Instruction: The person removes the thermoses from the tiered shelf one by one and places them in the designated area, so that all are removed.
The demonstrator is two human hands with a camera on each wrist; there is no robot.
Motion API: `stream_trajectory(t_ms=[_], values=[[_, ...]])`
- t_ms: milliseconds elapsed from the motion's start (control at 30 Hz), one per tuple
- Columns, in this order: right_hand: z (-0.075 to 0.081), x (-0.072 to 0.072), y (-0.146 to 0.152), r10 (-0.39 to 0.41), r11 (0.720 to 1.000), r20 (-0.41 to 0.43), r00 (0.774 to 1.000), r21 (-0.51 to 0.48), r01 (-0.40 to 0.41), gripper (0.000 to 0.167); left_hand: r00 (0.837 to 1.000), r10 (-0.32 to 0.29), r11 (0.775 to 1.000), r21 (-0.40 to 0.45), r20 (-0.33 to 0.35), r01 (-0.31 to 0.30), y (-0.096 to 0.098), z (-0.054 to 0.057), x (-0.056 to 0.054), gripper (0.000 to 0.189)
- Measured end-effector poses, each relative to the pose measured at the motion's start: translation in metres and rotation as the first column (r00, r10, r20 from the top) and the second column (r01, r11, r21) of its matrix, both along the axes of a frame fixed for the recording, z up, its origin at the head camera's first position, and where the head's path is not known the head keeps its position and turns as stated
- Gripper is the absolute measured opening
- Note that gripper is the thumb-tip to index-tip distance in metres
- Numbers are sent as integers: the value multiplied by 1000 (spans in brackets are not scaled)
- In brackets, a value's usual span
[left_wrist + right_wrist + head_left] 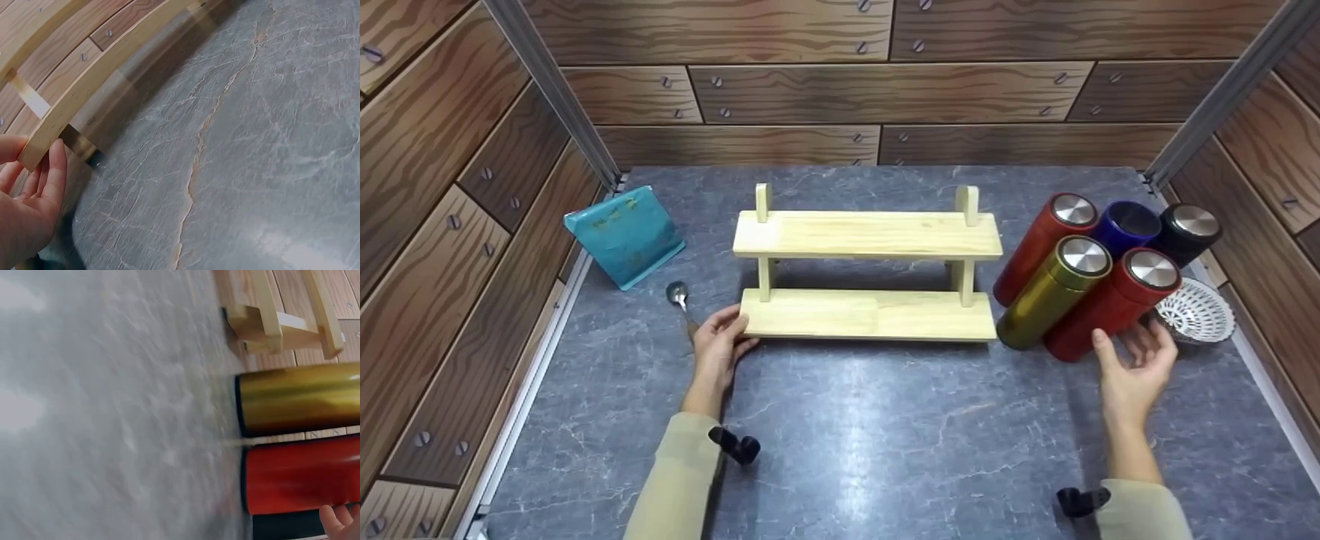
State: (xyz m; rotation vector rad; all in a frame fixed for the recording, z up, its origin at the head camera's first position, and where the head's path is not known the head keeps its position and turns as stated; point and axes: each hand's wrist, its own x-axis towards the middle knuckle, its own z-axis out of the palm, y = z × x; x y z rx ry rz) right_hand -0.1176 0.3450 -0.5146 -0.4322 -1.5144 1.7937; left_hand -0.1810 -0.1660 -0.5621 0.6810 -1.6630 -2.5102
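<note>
A two-tier wooden shelf (840,311) stands mid-table. My left hand (718,346) grips the left end of its lower board; in the left wrist view the thumb lies above the board (73,98) and the fingers below. On the right, my right hand (1136,371) is at the front red thermos (1110,311), its fingers loosely bent and not wrapped round it. Close by stand a gold thermos (1046,300), another red thermos (1046,240), a blue tumbler (1129,223) with no lid visible and a black thermos (1189,232).
A white perforated basket (1200,311) sits right of the thermoses, partly behind the right hand. A teal pouch (626,236) stands at the back left. Near the left hand lies a spoon (678,294), its handle partly hidden. Wood-patterned panels (885,94) enclose the grey table (885,442).
</note>
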Motion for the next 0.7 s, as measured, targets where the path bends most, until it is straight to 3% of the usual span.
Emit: stream_trajectory(t_ms=[200,400,567,633,700], values=[[-7,9,-16,-30,999,56,998,18,29,65,1000,-13,999,-48,-3,13,-2,0,1,32],[1,20,-43,8,1000,62,998,28,-9,54,999,-42,986,-162,-34,36,-12,-1,3,32],[6,26,-56,167,984,-8,986,70,-166,36,998,-70,986,-150,-5,68,-18,3,9,35],[7,27,-58,261,959,-22,965,117,-257,32,996,-84,982,-166,18,86,-21,6,11,36],[9,27,-59,352,918,-10,936,201,-342,30,995,-96,969,-225,41,103,-23,11,14,36]])
